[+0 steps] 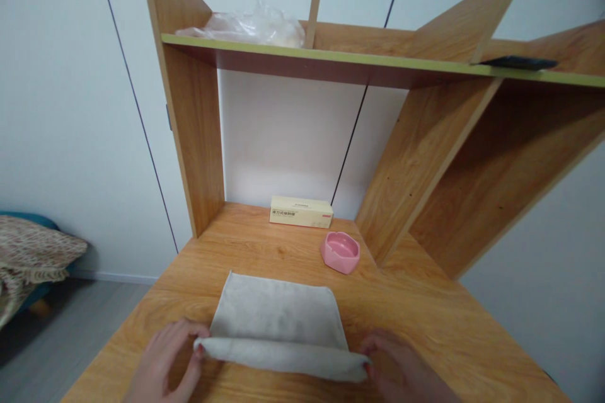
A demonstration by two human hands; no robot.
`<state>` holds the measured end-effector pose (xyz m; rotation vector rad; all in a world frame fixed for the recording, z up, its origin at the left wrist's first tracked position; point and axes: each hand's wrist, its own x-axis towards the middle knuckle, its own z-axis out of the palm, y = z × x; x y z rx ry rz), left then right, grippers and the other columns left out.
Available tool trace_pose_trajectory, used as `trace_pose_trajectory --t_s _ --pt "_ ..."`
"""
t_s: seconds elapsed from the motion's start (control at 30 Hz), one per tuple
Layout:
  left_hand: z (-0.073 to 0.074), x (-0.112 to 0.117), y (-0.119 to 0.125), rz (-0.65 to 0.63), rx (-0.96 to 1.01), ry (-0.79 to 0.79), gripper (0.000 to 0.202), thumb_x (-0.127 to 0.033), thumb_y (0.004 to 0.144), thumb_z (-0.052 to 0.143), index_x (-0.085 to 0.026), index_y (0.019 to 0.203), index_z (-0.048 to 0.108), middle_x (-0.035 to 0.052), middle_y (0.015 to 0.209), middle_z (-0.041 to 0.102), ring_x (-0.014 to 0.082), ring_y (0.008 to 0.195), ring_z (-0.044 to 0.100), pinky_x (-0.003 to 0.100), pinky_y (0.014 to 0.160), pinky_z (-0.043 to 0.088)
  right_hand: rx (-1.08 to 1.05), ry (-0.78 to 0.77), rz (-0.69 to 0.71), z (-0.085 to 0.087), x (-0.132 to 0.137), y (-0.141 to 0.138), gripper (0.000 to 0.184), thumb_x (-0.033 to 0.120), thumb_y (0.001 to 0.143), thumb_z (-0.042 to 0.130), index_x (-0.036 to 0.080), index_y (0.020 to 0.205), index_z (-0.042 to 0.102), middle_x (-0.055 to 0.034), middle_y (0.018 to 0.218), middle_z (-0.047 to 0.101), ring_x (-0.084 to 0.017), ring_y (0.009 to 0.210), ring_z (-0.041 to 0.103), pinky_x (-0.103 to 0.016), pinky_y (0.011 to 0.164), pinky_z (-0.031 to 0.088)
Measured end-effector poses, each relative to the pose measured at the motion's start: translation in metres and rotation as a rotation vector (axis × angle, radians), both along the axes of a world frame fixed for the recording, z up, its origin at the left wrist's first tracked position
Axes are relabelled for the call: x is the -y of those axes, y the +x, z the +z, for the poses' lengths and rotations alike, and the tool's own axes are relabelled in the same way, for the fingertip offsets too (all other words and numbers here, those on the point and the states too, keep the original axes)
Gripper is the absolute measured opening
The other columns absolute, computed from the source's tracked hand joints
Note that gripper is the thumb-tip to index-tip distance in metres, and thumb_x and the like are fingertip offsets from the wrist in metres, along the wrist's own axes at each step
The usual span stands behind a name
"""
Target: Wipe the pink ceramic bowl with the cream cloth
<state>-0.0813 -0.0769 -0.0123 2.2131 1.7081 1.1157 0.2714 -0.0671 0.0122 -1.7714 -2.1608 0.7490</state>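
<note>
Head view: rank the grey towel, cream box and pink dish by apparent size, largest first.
1. grey towel
2. cream box and pink dish: these look alike in area, and the dish is nearer the camera, so unranked.

A grey cloth [278, 312] is spread on the wooden desk [425, 315]; its rolled near edge is pinched at either end by the left hand [165, 362] and right hand [401, 371]; a pink bowl [340, 252] and cream box [301, 211] are seen behind.
</note>
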Motion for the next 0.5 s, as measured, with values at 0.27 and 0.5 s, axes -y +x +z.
trace_pose_trajectory --t_s 0.27,0.5 --pt "0.007 -0.024 0.007 0.037 0.038 -0.175 0.023 -0.037 0.078 0.04 -0.022 0.078 0.057 0.0039 0.079 0.064 0.0199 0.077 0.058 0.032 0.072 0.046 -0.023 0.064 -0.059 0.008 -0.027 -0.013 0.017 0.022 0.072 0.041 0.021 0.073 0.057 -0.0028 0.082 0.064 -0.017 0.082 0.056 -0.029 0.077 0.04" --pt "0.012 -0.056 0.017 0.066 -0.001 -0.19 0.024 -0.032 0.077 0.038 -0.021 0.084 0.058 0.0042 0.085 0.065 0.021 0.082 0.059 0.034 0.075 0.044 0.161 0.156 -0.14 0.008 -0.055 -0.022 0.017 0.018 0.072 0.041 0.019 0.073 0.058 -0.0036 0.081 0.064 -0.018 0.081 0.057 -0.028 0.072 0.037"
